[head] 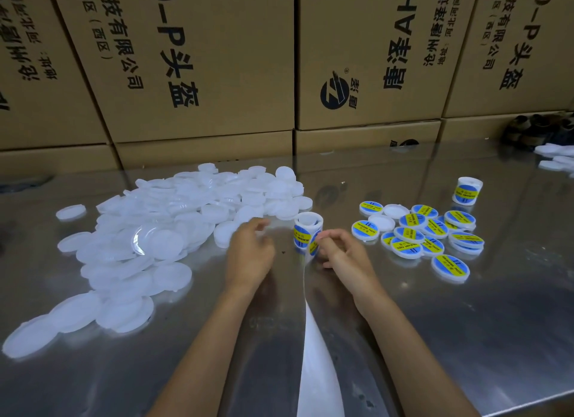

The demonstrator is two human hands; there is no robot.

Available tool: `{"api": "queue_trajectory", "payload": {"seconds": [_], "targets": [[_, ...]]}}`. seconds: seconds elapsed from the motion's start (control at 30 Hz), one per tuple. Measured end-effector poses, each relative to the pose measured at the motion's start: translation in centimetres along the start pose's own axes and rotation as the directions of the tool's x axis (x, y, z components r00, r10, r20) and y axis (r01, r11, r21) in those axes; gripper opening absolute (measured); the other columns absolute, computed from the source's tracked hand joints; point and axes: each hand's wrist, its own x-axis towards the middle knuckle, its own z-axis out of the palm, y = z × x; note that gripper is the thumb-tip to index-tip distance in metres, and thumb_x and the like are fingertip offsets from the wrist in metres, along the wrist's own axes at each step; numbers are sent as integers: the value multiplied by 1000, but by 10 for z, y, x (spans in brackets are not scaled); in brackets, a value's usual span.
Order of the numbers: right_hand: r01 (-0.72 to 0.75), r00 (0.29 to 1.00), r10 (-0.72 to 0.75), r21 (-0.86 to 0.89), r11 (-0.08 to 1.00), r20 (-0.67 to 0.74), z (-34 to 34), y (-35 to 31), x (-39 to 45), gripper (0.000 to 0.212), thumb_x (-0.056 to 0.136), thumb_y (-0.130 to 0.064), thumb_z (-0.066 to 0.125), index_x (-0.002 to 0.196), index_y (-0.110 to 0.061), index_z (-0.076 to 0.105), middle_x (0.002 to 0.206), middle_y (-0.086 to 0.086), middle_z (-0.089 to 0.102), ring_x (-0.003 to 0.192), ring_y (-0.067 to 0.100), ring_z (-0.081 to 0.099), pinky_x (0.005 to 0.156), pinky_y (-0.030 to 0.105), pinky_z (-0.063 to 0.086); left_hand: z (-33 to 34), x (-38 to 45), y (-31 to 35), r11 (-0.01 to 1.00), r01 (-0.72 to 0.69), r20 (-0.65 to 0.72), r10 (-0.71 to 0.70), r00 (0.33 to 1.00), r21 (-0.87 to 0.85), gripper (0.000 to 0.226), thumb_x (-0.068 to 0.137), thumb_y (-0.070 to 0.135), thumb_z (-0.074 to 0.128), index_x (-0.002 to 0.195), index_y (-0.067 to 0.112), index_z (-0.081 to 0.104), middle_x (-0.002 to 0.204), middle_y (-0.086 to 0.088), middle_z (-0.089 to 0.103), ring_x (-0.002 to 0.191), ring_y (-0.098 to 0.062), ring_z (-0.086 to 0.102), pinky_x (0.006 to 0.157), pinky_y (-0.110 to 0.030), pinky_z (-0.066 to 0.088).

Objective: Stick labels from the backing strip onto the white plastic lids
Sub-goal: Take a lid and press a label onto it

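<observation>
A big heap of plain white plastic lids (pixel 174 230) covers the left of the steel table. A roll of blue-and-yellow labels (pixel 306 232) stands upright at the centre, and its bare white backing strip (pixel 316 339) trails toward me. My right hand (pixel 344 255) pinches a blue-and-yellow label (pixel 313 246) at the roll's near side. My left hand (pixel 250 252) hovers at the heap's right edge with loosely curled fingers, beside a lid (pixel 225 233); it holds nothing that I can see. Several labelled lids (pixel 431 236) lie to the right.
A second label roll (pixel 467 190) stands at the back right. More white lids (pixel 556 159) lie at the far right edge. Stacked cardboard boxes (pixel 217 75) wall off the back of the table (pixel 466 339).
</observation>
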Motion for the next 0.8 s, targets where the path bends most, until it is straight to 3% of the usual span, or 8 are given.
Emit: {"api": "queue_trajectory", "payload": {"seconds": [0.07,0.13,0.33,0.47,0.6,0.67,0.73,0.8], "targets": [[-1,1000,1,-2,1000,-1,0,1,0,7,92,-16,61,93,-17,68,79,-8,67,79,8,62,93,40,52,-10,5,-14,928,-24,-95,64,993,372,38,90,7,56,128,8,64,128,-12,60,123,-31,46,101,-36,40],[0,1000,0,-5,1000,-2,0,2,1,7,91,-16,61,93,-17,68,81,-7,68,80,8,62,93,41,52,-17,8,-24,846,22,-96,34,995,533,33,92,11,57,123,3,66,124,-16,57,119,-33,41,99,-39,38],[-3,1000,2,-16,1000,-21,0,4,3,7,92,-16,62,96,-14,67,86,-2,69,79,8,61,91,42,53,-20,11,-24,857,26,-113,39,993,515,23,91,-2,53,104,-4,72,112,-17,59,114,-32,43,90,-40,45],[21,999,-23,-25,999,-47,-1,6,4,18,89,-12,66,106,-11,62,105,8,70,87,11,63,90,37,54,-23,11,-24,882,0,-139,74,988,471,18,95,7,55,100,-2,70,114,-17,61,114,-32,46,91,-39,45],[88,995,-94,-144,986,-38,-1,14,8,38,86,-18,72,118,-23,52,120,-8,58,108,9,55,75,6,42,-25,8,-13,988,60,-225,-27,974,143,12,96,18,55,96,9,62,111,-9,64,111,-27,52,82,-32,41],[96,995,-98,-197,976,-4,0,17,10,52,86,-27,74,130,-27,47,126,-15,52,114,5,51,85,10,41,-29,11,-2,973,189,-191,-213,958,-133,12,98,23,50,92,14,56,100,-3,63,96,-27,58,76,-30,39],[99,995,-97,-233,968,19,1,20,10,64,85,-32,75,139,-25,43,128,-17,51,115,3,51,96,22,42,-34,13,7,832,317,-55,-382,923,-456,16,100,24,45,93,16,57,93,-1,62,80,-24,63,68,-32,47],[113,994,-109,-239,965,30,2,21,10,66,84,-33,77,139,-23,43,128,-16,56,114,3,55,97,24,44,-36,9,14,606,408,159,-421,893,-683,18,100,19,43,105,10,57,101,-7,64,83,-24,67,65,-30,57]]}}
